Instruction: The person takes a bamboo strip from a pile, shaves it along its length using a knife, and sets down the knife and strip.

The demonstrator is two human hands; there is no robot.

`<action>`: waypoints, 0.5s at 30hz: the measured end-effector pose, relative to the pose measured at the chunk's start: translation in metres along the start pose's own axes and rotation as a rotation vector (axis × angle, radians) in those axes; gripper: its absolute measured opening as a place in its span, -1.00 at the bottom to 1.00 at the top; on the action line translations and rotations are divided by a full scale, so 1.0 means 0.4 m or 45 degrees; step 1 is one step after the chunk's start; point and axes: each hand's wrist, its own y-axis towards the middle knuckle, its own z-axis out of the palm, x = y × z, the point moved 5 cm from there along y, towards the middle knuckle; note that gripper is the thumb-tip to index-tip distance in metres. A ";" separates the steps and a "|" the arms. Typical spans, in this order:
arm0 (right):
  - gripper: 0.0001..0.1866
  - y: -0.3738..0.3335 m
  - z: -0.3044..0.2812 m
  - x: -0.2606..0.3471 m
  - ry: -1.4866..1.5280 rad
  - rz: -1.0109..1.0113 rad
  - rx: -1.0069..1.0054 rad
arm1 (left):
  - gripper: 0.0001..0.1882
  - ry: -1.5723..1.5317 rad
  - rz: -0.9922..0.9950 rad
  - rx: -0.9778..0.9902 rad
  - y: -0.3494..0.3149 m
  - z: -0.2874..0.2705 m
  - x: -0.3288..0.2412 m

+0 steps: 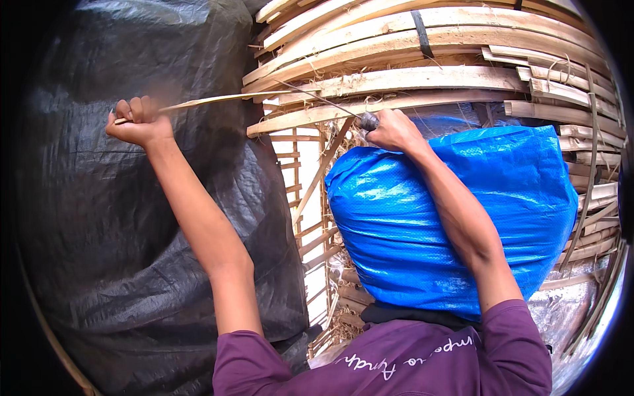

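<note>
A dark plastic sheet point(119, 264) hung crumpled over the whole left side, dull with soft highlights. To the right, a stack of pale split-bamboo slats point(422, 39) curved across the top, bound by a dark strap point(421, 33). Between them a slatted bamboo frame point(310, 198) let bright daylight through. Straw littered the gaps.
</note>
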 end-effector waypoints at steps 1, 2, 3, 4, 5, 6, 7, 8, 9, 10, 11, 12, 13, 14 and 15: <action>-0.63 0.005 0.005 0.008 0.005 -0.008 0.005 | -0.64 0.009 0.006 -0.001 0.004 -0.011 -0.009; -0.62 0.006 0.013 0.007 0.033 0.005 0.055 | -0.63 -0.029 -0.019 0.064 0.005 -0.017 -0.008; -0.61 0.007 0.021 0.004 0.061 0.018 0.106 | -0.63 -0.066 -0.042 0.129 0.006 -0.025 -0.009; -0.61 0.011 0.037 -0.011 0.062 0.019 0.110 | -0.63 -0.063 -0.044 0.126 0.010 -0.046 -0.011; -0.60 0.018 0.055 -0.047 0.041 0.129 0.061 | -0.62 -0.151 -0.093 0.265 0.013 -0.053 -0.015; -0.59 0.019 0.055 -0.071 0.020 0.240 0.009 | -0.60 -0.240 -0.141 0.404 0.009 -0.046 -0.016; -0.59 0.023 0.053 -0.086 0.025 0.233 0.009 | -0.60 -0.235 -0.136 0.408 0.008 -0.051 -0.020; -0.58 0.020 0.042 -0.099 0.002 0.262 0.025 | -0.60 -0.241 -0.155 0.445 0.002 -0.046 -0.011; -0.58 0.019 0.036 -0.106 -0.021 0.290 0.041 | -0.60 -0.245 -0.173 0.484 -0.003 -0.041 -0.005; -0.58 0.019 0.032 -0.107 -0.020 0.291 0.033 | -0.60 -0.286 -0.207 0.564 -0.004 -0.035 -0.002; -0.59 0.010 0.021 -0.088 -0.048 0.244 0.016 | -0.60 -0.289 -0.207 0.571 -0.011 -0.027 -0.003; -0.60 0.000 0.011 -0.066 -0.078 0.199 0.000 | -0.60 -0.259 -0.196 0.577 -0.020 -0.021 -0.005; -0.60 -0.002 0.004 -0.049 -0.108 0.154 -0.015 | -0.60 -0.229 -0.186 0.582 -0.028 -0.016 -0.004; -0.62 -0.001 -0.001 -0.025 -0.041 0.067 -0.015 | -0.59 -0.259 -0.202 0.644 -0.033 -0.009 -0.010; -0.65 -0.001 0.001 0.003 -0.001 -0.024 0.002 | -0.59 -0.259 -0.203 0.646 -0.037 -0.010 -0.015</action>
